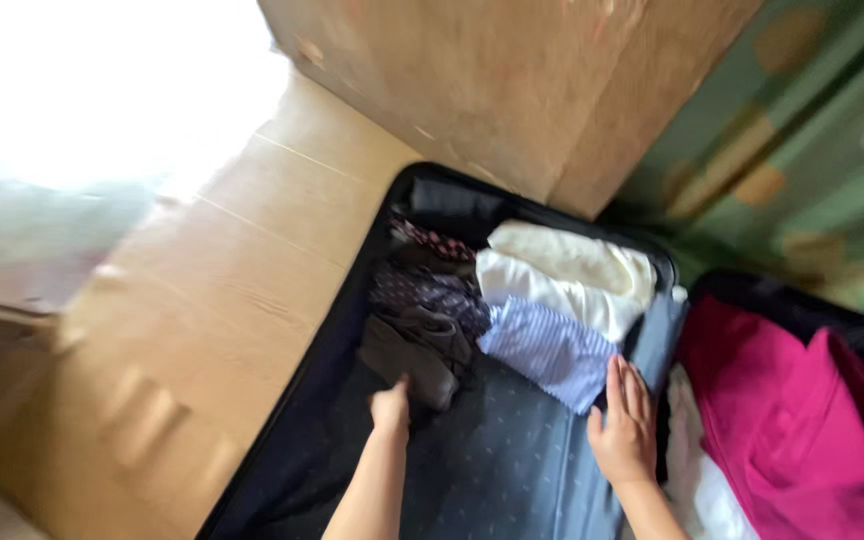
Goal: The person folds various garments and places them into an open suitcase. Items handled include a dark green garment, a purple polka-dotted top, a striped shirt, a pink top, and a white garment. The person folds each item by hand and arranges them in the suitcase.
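Half of the open suitcase is packed, judging by how things lie: folded clothes fill its far end against the top rim, while the dotted grey lining nearer the person is bare. Biggest among them is a cream-white folded stack at the far right corner, with a blue striped shirt just below it, near the right rim. Along the left rim lies a dark pile of patterned fabric and below it a grey folded garment. Beyond the right rim, a magenta cloth rests unpacked. The left hand touches the lower edge of the grey garment; motion blur hides whether its fingers pinch it, so I cannot tell. The right hand lies flat and unclenched, fingertips on the striped shirt's near edge.
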